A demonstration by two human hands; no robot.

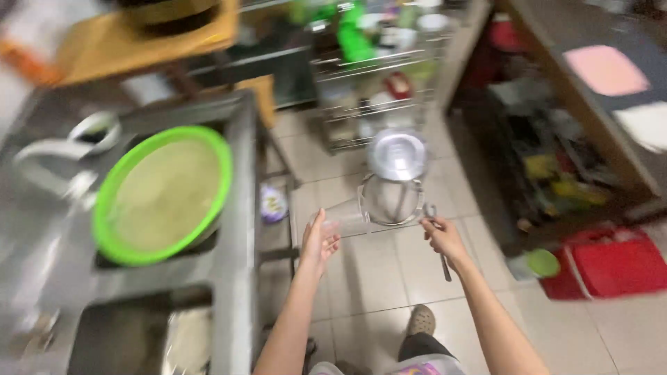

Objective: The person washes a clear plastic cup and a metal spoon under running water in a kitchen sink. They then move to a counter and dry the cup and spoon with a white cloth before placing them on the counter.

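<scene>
L hand (319, 242) grips a clear glass (345, 220); R hand (443, 236) is closed on a metal utensil (439, 243), carrying both. Looks like next they need setting down somewhere steady, prob. nr the dish rack (368, 76).

Pale tiled floor (389, 278), steel counter (236, 229)

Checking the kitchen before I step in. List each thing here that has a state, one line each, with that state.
left hand: shut on the clear glass, held sideways
clear glass: looks empty
right hand: shut on a metal utensil, handle hanging down
green basin: filled with cloudy liquid, sitting in the sink
metal lid: lying on the wire stand
red box: on the floor, closed
</scene>
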